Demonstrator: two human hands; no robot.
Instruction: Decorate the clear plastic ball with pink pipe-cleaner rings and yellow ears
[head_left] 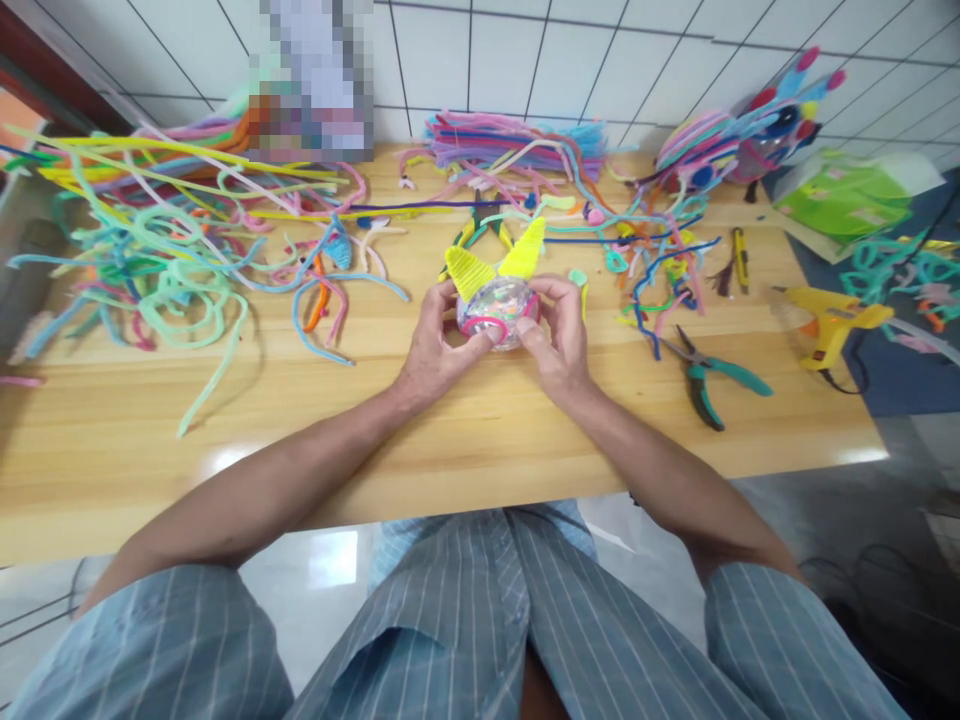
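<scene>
Clear plastic ball (501,297), fitted with two yellow ears (525,252), is located between both hands at the middle of the wooden table (450,450); table contact cannot be determined. From left to right: loose fuzzy strips (187,302) lie tangled at the left. The left hand (439,345) grips the ball's left side, thumb at the pink ring on its near face. The right hand (559,335) grips the opposite side, fingers curved. Teal-handled pliers (699,372) lie with jaws apart, near a yellow knife (740,260). A yellow glue gun (834,318) occupies the right end.
</scene>
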